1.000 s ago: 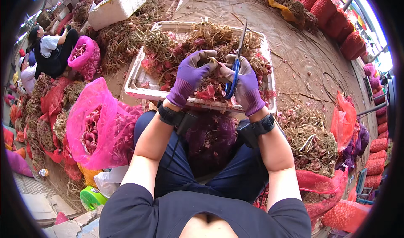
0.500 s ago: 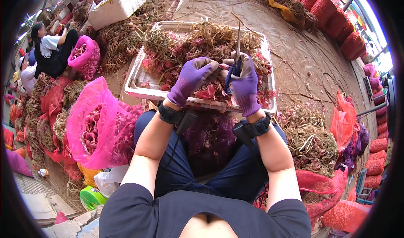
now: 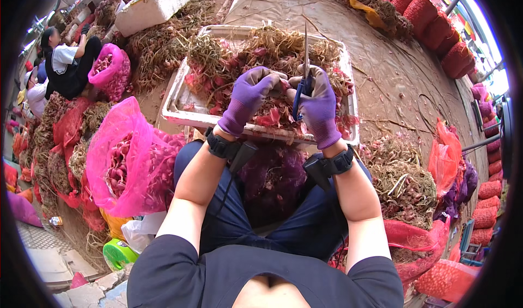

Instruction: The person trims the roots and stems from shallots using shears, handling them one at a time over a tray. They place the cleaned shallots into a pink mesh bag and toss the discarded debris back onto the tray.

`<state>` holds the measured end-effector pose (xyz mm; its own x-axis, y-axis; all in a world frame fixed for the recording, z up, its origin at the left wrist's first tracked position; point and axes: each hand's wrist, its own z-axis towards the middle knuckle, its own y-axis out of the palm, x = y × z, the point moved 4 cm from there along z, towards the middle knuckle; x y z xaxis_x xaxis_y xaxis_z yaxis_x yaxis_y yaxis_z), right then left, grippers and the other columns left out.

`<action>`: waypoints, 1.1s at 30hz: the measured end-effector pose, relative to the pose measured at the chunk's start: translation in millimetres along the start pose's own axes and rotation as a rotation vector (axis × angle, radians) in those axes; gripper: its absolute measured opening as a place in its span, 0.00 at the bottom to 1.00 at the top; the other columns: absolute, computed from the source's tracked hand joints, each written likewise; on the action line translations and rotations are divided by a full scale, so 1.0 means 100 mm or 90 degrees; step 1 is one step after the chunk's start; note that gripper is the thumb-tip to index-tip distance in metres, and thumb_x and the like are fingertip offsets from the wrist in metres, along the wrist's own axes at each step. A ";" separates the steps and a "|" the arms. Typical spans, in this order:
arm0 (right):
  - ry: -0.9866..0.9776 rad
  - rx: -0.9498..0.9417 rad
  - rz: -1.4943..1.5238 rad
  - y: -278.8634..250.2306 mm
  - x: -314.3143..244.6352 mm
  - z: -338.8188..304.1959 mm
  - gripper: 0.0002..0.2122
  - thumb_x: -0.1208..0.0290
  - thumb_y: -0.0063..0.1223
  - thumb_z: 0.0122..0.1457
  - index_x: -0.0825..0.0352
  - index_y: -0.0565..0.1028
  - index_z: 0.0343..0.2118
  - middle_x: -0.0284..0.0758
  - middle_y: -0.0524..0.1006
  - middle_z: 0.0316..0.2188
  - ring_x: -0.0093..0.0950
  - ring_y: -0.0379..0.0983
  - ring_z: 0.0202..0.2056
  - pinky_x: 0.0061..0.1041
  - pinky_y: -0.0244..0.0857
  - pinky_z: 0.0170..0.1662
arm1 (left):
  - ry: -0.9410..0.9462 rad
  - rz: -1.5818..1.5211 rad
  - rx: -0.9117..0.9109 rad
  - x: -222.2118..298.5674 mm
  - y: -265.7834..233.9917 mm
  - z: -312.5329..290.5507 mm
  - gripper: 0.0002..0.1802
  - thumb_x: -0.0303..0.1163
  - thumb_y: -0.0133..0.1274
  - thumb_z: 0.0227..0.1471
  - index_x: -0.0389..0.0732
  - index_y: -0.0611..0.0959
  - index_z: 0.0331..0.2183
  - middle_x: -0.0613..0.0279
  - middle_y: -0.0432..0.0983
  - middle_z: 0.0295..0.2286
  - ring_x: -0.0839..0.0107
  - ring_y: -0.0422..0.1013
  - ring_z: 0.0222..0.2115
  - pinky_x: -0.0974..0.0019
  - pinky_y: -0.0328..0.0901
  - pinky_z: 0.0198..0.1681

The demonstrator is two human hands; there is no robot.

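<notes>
Both my hands wear purple gloves with greyish fingers and are close together over a white tray (image 3: 180, 115) heaped with dried stems, red skins and shallots. My left hand (image 3: 251, 96) is closed in a pinch on a small reddish shallot (image 3: 284, 84), mostly hidden by the fingertips. My right hand (image 3: 318, 104) grips blue-handled scissors (image 3: 306, 54), whose blades point up and away from me and look nearly together. Its fingertips are beside the shallot, and I cannot tell whether they touch it.
At my left stands an open pink mesh bag (image 3: 128, 166) of shallots. Stemmed shallots (image 3: 400, 177) are piled at my right. A person (image 3: 65, 62) sits at the far left near another pink bag (image 3: 110, 71). Full red sacks (image 3: 419, 13) line the far right.
The scissor blades have tilted slightly left and stand more upright. My left fingertips have shifted a little, and more of the reddish shallot shows between the hands.
</notes>
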<state>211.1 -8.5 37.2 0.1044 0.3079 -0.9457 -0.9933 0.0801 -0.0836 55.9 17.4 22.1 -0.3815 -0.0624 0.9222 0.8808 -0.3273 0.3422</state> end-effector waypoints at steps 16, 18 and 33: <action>0.151 0.025 0.214 -0.04 0.06 0.01 0.19 0.82 0.58 0.52 0.68 0.67 0.47 0.32 0.76 0.30 0.17 0.72 0.28 0.14 0.67 0.30 | -0.079 0.008 -0.078 -0.11 0.06 -0.01 0.16 0.26 0.52 0.56 0.33 0.76 0.47 0.64 0.76 0.39 0.78 0.72 0.39 0.71 0.67 0.46; 0.187 0.061 0.249 -0.06 0.04 0.00 0.20 0.82 0.58 0.52 0.68 0.66 0.48 0.32 0.76 0.30 0.17 0.72 0.27 0.14 0.67 0.30 | -0.057 0.016 -0.090 -0.11 0.08 -0.02 0.17 0.25 0.53 0.55 0.33 0.75 0.47 0.64 0.76 0.40 0.77 0.72 0.39 0.71 0.67 0.47; 0.104 0.062 0.095 -0.21 0.09 0.11 0.17 0.83 0.57 0.51 0.69 0.68 0.44 0.29 0.74 0.27 0.15 0.69 0.26 0.15 0.66 0.29 | -0.026 0.143 -0.046 -0.12 0.15 -0.03 0.15 0.27 0.56 0.52 0.34 0.76 0.43 0.64 0.76 0.36 0.80 0.71 0.38 0.72 0.67 0.45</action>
<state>233.6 2.5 34.0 -0.0607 0.1665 -0.9842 -0.9866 0.1393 0.0845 72.6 10.3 15.8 -0.1657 -0.1040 0.9807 0.9191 -0.3769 0.1153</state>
